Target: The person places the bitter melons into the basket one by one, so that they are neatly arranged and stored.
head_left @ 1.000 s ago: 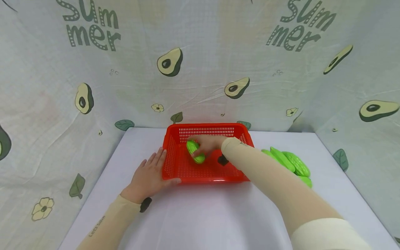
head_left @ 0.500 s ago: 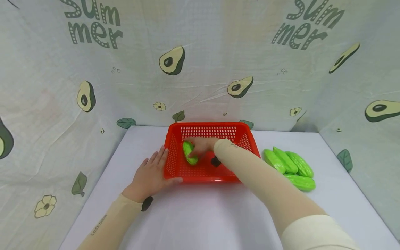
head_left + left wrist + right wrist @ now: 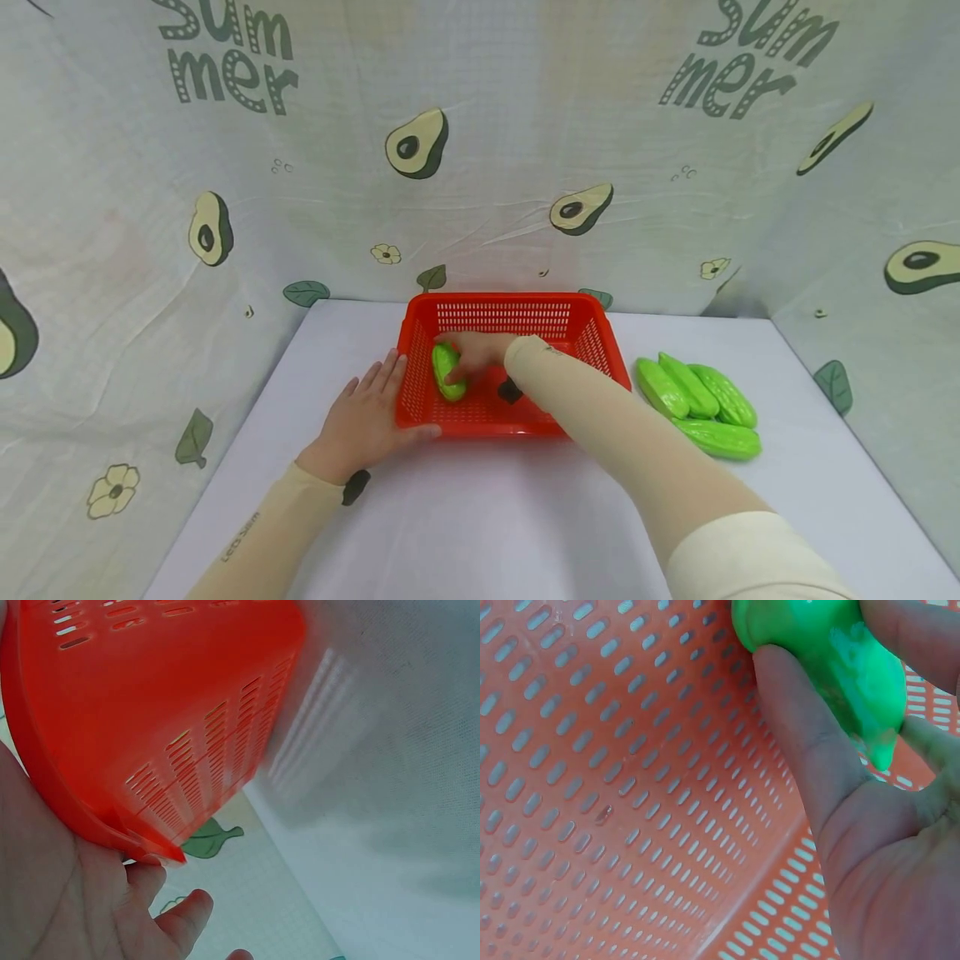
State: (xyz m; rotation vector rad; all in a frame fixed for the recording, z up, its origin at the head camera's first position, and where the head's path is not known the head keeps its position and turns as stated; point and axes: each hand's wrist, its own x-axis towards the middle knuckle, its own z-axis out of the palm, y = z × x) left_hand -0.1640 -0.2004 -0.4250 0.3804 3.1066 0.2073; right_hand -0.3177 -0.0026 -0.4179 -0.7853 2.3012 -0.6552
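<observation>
Inside the red plastic basket (image 3: 517, 430), my right hand (image 3: 480, 353) grips a bright green bitter melon (image 3: 444, 367) near the left wall. The right wrist view shows the thumb (image 3: 802, 727) along one side of the bitter melon (image 3: 855, 667) and fingers on the other, its pointed tip toward the palm. My left hand (image 3: 358, 423) rests with straight fingers at the basket's left rim, thumb along the front left corner. From the left wrist view, the palm (image 3: 67, 900) lies against the rim of the slotted basket (image 3: 97, 727).
Several more green bitter melons (image 3: 697, 392) lie grouped on the white table (image 3: 465, 508), right of the basket. A cloth backdrop (image 3: 495, 150) printed with avocados rises behind the table and along both sides.
My right hand has moved left within the basket, carrying the bitter melon toward the left wall. The left hand stays at the rim. The head view has shifted slightly.
</observation>
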